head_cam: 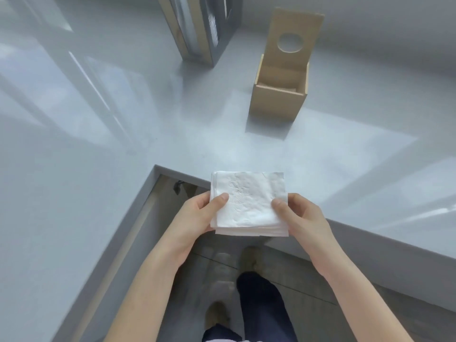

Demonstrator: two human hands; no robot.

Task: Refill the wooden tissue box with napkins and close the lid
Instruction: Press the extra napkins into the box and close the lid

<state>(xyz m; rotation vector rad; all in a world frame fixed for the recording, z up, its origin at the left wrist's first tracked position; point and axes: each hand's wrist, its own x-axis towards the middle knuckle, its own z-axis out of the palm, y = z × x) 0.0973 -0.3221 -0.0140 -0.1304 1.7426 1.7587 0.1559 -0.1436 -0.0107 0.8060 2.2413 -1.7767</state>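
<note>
Napkins: a white stack of napkins [249, 206] held flat between both hands, just at the inner corner of the counter edge, over the floor gap; an embossed pattern shows on the top sheet
Left hand: the left hand [197, 213] grips the stack's left edge; thumb on top, fingers underneath
Right hand: the right hand [301, 214] grips the stack's right edge; thumb pressed on the top sheet, fingers below
Box: the wooden tissue box [278, 95] stands upright on the grey counter [123, 156], well apart from the hands, further back and a little right; its inside looks mostly empty, contents unclear
Lid: the lid [294, 38] is raised and stands up behind the opening; a round hole through it
Background: a grey upright object [197, 28] stands left of the box; blurred
</note>
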